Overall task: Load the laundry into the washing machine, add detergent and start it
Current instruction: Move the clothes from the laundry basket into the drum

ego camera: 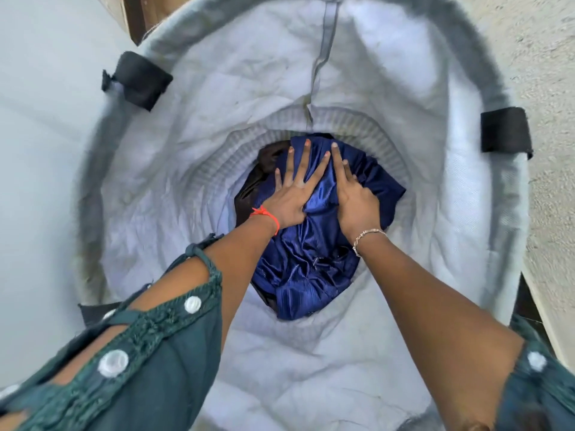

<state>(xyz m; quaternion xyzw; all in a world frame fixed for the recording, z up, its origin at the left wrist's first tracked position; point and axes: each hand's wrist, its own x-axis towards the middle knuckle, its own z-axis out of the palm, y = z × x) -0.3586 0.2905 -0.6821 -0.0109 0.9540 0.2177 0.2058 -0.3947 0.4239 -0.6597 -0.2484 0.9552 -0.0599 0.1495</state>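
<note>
I look straight down into a tall white fabric laundry basket (193,98) with a grey rim and black strap handles. At its bottom lies a shiny blue garment (311,259), with a dark brown cloth (261,169) partly showing under its far left edge. My left hand (294,188) lies flat on the blue garment with fingers spread, the thumb tucked into a fold. My right hand (354,194) rests beside it on the same cloth, two fingers stretched forward and the others curled into the fabric. No washing machine or detergent can be seen.
A pale wall or panel (40,119) stands to the left of the basket. A rough beige surface (547,73) fills the right side. Wooden edges (137,20) show at the top left and lower right.
</note>
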